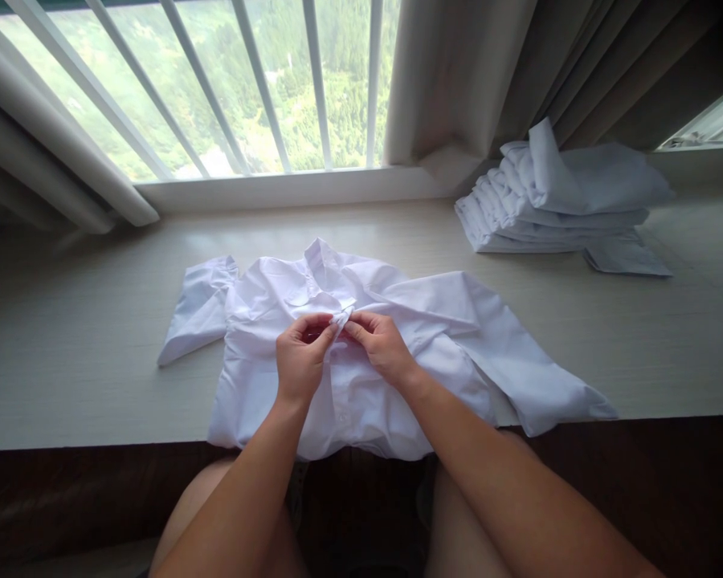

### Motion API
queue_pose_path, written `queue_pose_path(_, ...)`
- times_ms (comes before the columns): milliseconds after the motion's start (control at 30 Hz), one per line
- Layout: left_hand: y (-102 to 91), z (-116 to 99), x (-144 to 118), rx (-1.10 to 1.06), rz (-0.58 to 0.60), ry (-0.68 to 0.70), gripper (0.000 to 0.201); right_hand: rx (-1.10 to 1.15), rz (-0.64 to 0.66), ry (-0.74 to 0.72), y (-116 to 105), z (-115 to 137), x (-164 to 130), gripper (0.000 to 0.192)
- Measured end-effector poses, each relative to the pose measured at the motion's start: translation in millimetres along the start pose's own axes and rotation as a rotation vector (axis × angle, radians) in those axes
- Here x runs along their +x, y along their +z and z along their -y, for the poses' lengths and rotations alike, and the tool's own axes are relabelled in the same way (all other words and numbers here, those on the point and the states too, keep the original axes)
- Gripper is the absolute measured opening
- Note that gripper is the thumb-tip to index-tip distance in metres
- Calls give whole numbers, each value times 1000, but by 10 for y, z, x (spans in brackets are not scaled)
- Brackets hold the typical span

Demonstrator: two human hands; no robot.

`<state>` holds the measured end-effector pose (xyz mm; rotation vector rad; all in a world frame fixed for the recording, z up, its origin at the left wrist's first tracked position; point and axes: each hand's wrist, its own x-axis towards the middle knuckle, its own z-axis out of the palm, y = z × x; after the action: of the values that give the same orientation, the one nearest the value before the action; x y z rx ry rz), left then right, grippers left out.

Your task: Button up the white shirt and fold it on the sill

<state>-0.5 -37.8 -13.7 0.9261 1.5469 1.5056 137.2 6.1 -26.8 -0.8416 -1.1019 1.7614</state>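
A white short-sleeved shirt (pixel 434 345) lies spread face up on the pale window ledge (pixel 72 345), collar toward the window, its hem hanging over the front edge. My left hand (pixel 301 357) and my right hand (pixel 382 345) meet at the shirt's front opening just below the collar. Both pinch the fabric edges there between fingertips and thumb. One sleeve sticks out to the left, the other lies creased toward the right.
A stack of folded white shirts (pixel 554 201) sits at the back right of the ledge. Beige curtains (pixel 518 72) hang behind it, and a barred window (pixel 229 88) is at the back. My bare knees are below the ledge edge.
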Motion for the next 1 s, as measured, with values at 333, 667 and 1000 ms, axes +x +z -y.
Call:
queue_pose_path(333, -3, -33, -38, 53, 23, 11, 29, -258, 11, -106, -69, -17, -6, 28)
queue_pose_path(667, -29, 19, -33, 202, 64, 98, 23, -352, -13, -132, -110, -56, -5, 15)
queue_pose_path(1000, -20, 4, -23, 214, 109, 67, 22, -450, -54, -147, -93, -33, -31, 16)
